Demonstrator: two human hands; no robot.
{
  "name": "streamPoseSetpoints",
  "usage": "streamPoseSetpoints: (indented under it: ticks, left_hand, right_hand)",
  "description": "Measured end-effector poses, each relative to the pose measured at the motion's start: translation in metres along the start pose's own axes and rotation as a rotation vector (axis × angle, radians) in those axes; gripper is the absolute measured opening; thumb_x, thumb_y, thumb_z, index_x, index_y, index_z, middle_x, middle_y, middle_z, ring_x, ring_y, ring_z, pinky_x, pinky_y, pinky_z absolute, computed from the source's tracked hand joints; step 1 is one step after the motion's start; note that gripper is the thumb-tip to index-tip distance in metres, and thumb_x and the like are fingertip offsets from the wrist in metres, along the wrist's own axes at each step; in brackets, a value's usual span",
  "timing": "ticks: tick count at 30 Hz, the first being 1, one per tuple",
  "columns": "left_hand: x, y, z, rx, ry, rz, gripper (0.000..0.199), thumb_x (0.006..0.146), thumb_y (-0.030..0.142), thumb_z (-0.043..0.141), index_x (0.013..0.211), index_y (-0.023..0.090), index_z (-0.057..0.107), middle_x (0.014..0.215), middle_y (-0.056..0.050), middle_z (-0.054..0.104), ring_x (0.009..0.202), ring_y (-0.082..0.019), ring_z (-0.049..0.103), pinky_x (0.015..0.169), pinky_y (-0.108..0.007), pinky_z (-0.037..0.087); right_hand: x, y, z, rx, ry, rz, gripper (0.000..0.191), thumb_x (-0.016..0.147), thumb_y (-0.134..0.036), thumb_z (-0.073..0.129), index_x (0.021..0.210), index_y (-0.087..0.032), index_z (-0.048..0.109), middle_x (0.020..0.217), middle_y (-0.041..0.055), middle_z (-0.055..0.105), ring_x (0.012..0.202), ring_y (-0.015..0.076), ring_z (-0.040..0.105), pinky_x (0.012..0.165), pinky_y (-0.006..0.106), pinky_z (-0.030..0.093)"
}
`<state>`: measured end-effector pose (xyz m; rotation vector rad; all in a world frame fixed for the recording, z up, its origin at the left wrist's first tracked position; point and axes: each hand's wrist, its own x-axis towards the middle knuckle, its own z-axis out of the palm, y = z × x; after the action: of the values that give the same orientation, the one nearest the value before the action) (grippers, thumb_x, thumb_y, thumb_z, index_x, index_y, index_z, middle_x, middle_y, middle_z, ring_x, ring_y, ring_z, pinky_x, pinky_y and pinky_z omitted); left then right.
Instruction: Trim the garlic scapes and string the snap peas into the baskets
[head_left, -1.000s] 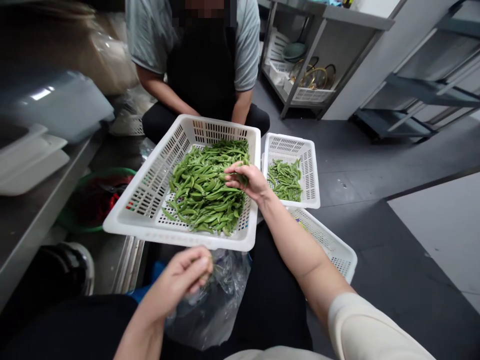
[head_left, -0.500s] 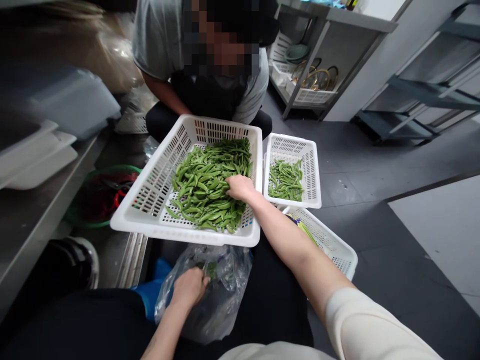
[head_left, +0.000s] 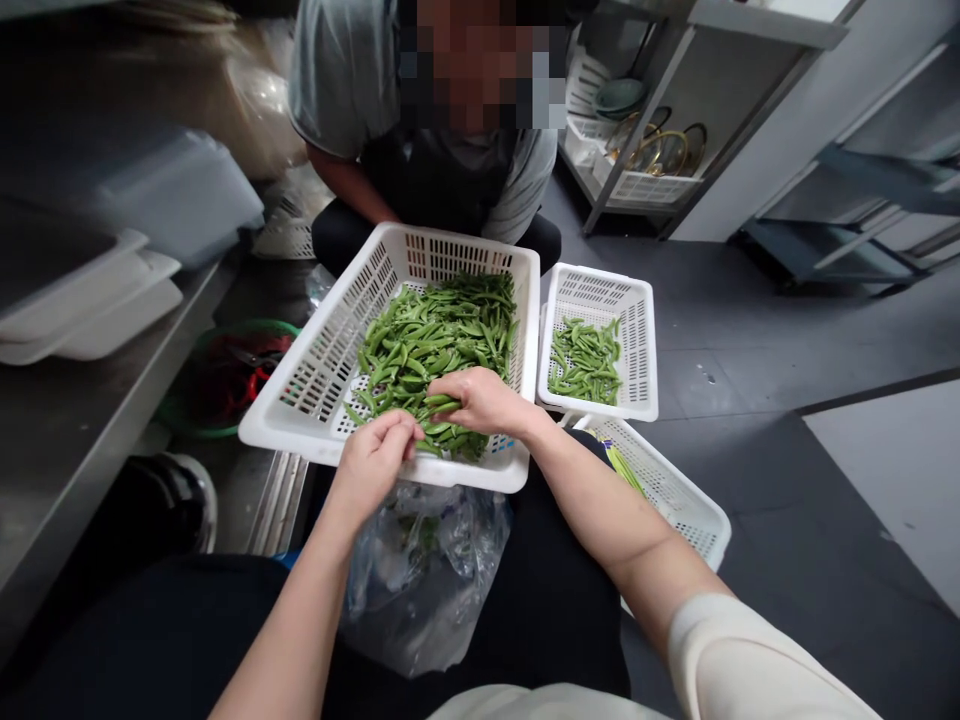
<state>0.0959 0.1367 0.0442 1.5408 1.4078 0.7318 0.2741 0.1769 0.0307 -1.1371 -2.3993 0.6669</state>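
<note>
A big white plastic basket (head_left: 300, 452) with slotted walls holds a heap of green pea pods (head_left: 450, 320). My right hand (head_left: 484, 400) reaches over the basket's near right side, its fingers closed around a pea pod. Close beside it, above the near rim, my left hand (head_left: 379, 455) is closed in a pinch. Whatever lies between its fingertips is too small to make out. Below the basket, a clear plastic bag (head_left: 431, 610) with a bit of green inside rests between my legs.
A smaller white basket (head_left: 646, 340) with pea pods stands to the right, and another white basket (head_left: 709, 535) with green stalks is nearer me. A co-worker (head_left: 442, 170) crouches opposite. At left are a green basin (head_left: 217, 430) and a metal shelf (head_left: 112, 400).
My left hand has risen from the plastic bag to the basket's near rim. My right hand has drawn back towards it through the pea pods. The view has shifted slightly left.
</note>
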Motion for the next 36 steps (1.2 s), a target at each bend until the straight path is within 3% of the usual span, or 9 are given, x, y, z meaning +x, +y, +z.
streamPoseSetpoints:
  ticks: [4, 7, 12, 15, 17, 25, 29, 33, 36]
  left_hand:
    - [0.003, -0.003, 0.003, -0.022, -0.049, -0.049, 0.022, 0.063, 0.036, 0.045, 0.054, 0.019, 0.055, 0.048, 0.003, 0.047, 0.049, -0.012, 0.042, 0.048, -0.023, 0.031]
    - [0.007, 0.0, 0.008, -0.217, -0.089, -0.137, 0.018, 0.059, 0.035, 0.047, 0.052, 0.019, 0.052, 0.045, 0.004, 0.042, 0.042, -0.009, 0.033, 0.041, -0.021, 0.022]
    - [0.007, 0.0, 0.009, -0.582, -0.053, -0.235, 0.018, 0.053, 0.034, 0.054, 0.05, 0.019, 0.046, 0.041, 0.007, 0.036, 0.036, -0.004, 0.019, 0.036, -0.018, 0.011]
    - [-0.001, -0.005, 0.002, -0.555, -0.047, -0.237, 0.017, 0.053, 0.033, 0.054, 0.049, 0.018, 0.047, 0.041, 0.006, 0.037, 0.036, -0.004, 0.023, 0.036, -0.017, 0.013]
    - [-0.008, -0.008, -0.002, -0.437, -0.074, -0.219, 0.017, 0.056, 0.032, 0.053, 0.048, 0.017, 0.048, 0.041, 0.005, 0.039, 0.038, -0.006, 0.028, 0.036, -0.017, 0.018]
    - [-0.002, 0.0, 0.011, -0.321, -0.108, -0.078, 0.029, 0.075, 0.043, 0.049, 0.063, 0.018, 0.054, 0.052, 0.003, 0.048, 0.042, -0.008, 0.039, 0.04, -0.019, 0.027]
    - [-0.004, 0.003, 0.007, -0.289, -0.056, 0.02, 0.035, 0.079, 0.046, 0.048, 0.056, 0.019, 0.049, 0.048, 0.004, 0.042, 0.042, -0.009, 0.035, 0.04, -0.02, 0.026]
    - [-0.014, 0.009, -0.012, -0.109, -0.249, 0.136, 0.041, 0.079, 0.046, 0.049, 0.047, 0.02, 0.041, 0.045, 0.003, 0.038, 0.044, -0.011, 0.035, 0.043, -0.023, 0.028]
    - [-0.017, 0.009, -0.022, -0.011, -0.235, 0.144, 0.04, 0.077, 0.046, 0.052, 0.048, 0.02, 0.043, 0.047, 0.003, 0.04, 0.047, -0.012, 0.038, 0.045, -0.024, 0.031]
  right_hand:
    - [-0.003, -0.002, -0.003, -0.068, -0.021, -0.013, 0.003, 0.078, -0.017, 0.056, 0.075, -0.017, 0.056, 0.076, 0.0021, 0.057, 0.07, 0.0129, 0.046, 0.06, 0.024, 0.025]
    - [-0.002, -0.004, -0.001, 0.056, 0.007, -0.029, 0.007, 0.077, -0.018, 0.057, 0.072, -0.016, 0.053, 0.073, 0.0009, 0.055, 0.069, 0.0121, 0.045, 0.061, 0.024, 0.027]
    - [0.002, 0.0, -0.003, 0.73, 0.193, 0.132, 0.025, 0.071, -0.035, 0.066, 0.074, -0.017, 0.049, 0.066, -0.0034, 0.048, 0.059, 0.0084, 0.043, 0.056, 0.022, 0.032]
    - [0.002, 0.007, -0.015, 1.127, 0.435, 0.304, 0.037, 0.065, -0.04, 0.071, 0.076, -0.02, 0.042, 0.059, -0.0085, 0.039, 0.044, 0.0036, 0.03, 0.042, 0.019, 0.022]
    - [0.001, 0.009, -0.022, 1.255, 0.472, 0.336, 0.042, 0.062, -0.04, 0.074, 0.075, -0.02, 0.039, 0.054, -0.011, 0.032, 0.039, 0.002, 0.022, 0.039, 0.018, 0.014]
    - [0.006, -0.021, 0.002, 1.337, 0.31, 0.356, 0.048, 0.056, -0.037, 0.082, 0.072, -0.018, 0.042, 0.051, -0.0105, 0.036, 0.04, 0.0012, 0.028, 0.036, 0.017, 0.016]
    - [0.008, -0.017, 0.009, 1.466, 0.178, 0.363, 0.041, 0.072, -0.049, 0.069, 0.072, -0.017, 0.043, 0.047, -0.0107, 0.035, 0.036, 0.0009, 0.022, 0.035, 0.016, 0.014]
    - [0.007, -0.003, 0.01, 1.533, -0.221, 0.351, 0.051, 0.08, -0.065, 0.049, 0.068, -0.015, 0.048, 0.038, -0.0115, 0.026, 0.032, 0.002, 0.015, 0.033, 0.016, 0.011]
    - [0.004, -0.005, 0.011, 1.333, -0.519, 0.236, 0.049, 0.072, -0.06, 0.063, 0.065, -0.013, 0.054, 0.041, -0.007, 0.04, 0.036, 0.0031, 0.03, 0.036, 0.017, 0.021]
